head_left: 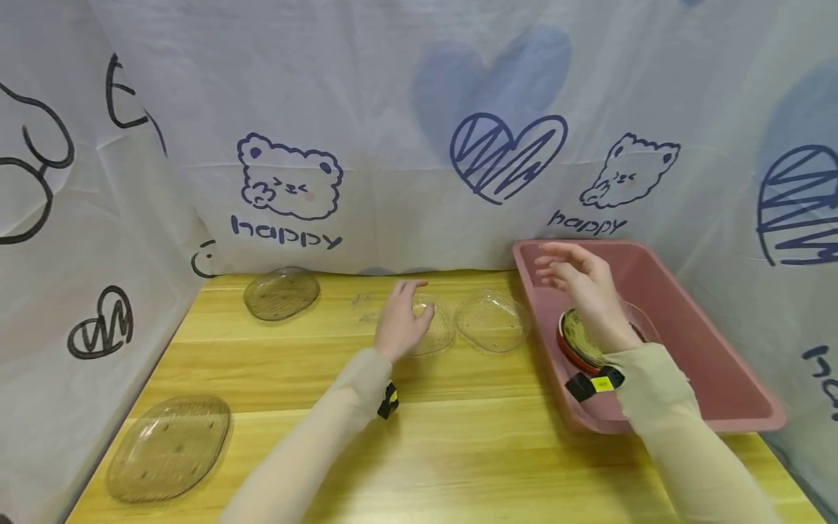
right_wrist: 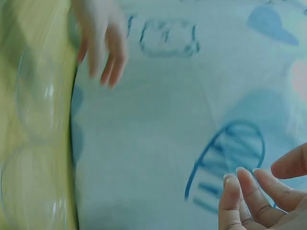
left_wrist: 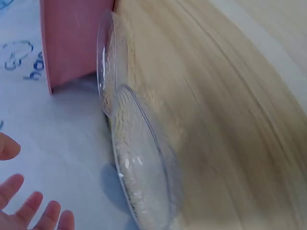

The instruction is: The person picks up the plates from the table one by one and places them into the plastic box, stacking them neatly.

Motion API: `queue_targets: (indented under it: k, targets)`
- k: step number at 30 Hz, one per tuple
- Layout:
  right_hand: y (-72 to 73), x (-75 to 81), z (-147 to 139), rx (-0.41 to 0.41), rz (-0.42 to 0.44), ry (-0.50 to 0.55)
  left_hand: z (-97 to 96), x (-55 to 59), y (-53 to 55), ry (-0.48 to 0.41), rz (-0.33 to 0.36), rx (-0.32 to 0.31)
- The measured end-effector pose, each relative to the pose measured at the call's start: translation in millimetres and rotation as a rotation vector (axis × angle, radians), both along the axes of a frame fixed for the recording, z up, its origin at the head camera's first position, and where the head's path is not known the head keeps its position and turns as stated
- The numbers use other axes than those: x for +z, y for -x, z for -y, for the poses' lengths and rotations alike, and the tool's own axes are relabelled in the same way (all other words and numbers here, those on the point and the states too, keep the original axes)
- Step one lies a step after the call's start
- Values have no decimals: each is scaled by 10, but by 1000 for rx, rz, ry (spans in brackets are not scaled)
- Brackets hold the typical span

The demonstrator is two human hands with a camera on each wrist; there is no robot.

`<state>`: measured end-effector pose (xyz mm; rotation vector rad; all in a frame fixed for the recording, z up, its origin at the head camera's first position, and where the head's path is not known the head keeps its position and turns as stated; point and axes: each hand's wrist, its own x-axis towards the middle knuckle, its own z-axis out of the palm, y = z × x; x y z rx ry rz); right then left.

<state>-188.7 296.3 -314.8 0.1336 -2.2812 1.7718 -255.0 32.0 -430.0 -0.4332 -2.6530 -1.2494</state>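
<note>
While the left hand [head_left: 402, 320] is held over the wooden table [head_left: 458, 444], its fingers are stretched forward in a relaxed way and its thumb is set apart from them; nothing is gripped. Part of the left clear plate [head_left: 440, 331] is covered by this hand in the head view, but in the left wrist view the fingertips are seen apart from it. Just beside it, the right clear plate [head_left: 493, 322] is placed flat on the table, near the left wall of the pink tub [head_left: 713, 364].

Above the tub, the right hand [head_left: 585, 291] is raised with its fingers loosely bent and its thumb spread away from them; nothing is pinched, as is shown in the right wrist view. Below that hand and wrist, a red-rimmed dish [head_left: 577, 338] is contained in the tub and is partly hidden by the arm. Whether it is stacked with other dishes cannot be told.

On the table's left side, two brown-tinted plates are laid well apart: the far brown plate [head_left: 281, 295] near the back edge and the near brown plate [head_left: 170, 447] toward the front. Behind everything, a white cloth [head_left: 393, 109] is hung, printed with bears, hearts and the word "happy". Both forearms are covered by pale sleeves, and a black strap [head_left: 599, 383] marked with yellow is worn at each wrist.
</note>
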Motion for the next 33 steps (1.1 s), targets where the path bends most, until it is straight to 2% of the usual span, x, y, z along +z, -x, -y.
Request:
queue_targets:
  k: [5, 9, 15, 22, 27, 33]
  targets:
    - [-65, 51, 293, 77, 2, 134, 161, -55, 92, -112, 134, 70]
    - [-85, -18, 476, 133, 48, 249, 263, -111, 149, -168, 212, 113]
    - [-31, -280, 711, 154, 128, 343, 367, -201, 201, -175, 297, 154]
    - [70, -639, 922, 100, 246, 449, 437, -327, 231, -169, 368, 182]
    - [139, -862, 998, 82, 336, 473, 462, -408, 242, -156, 396, 178]
    - [185, -1067, 1047, 71, 428, 551, 453, -503, 289, -114, 429, 191]
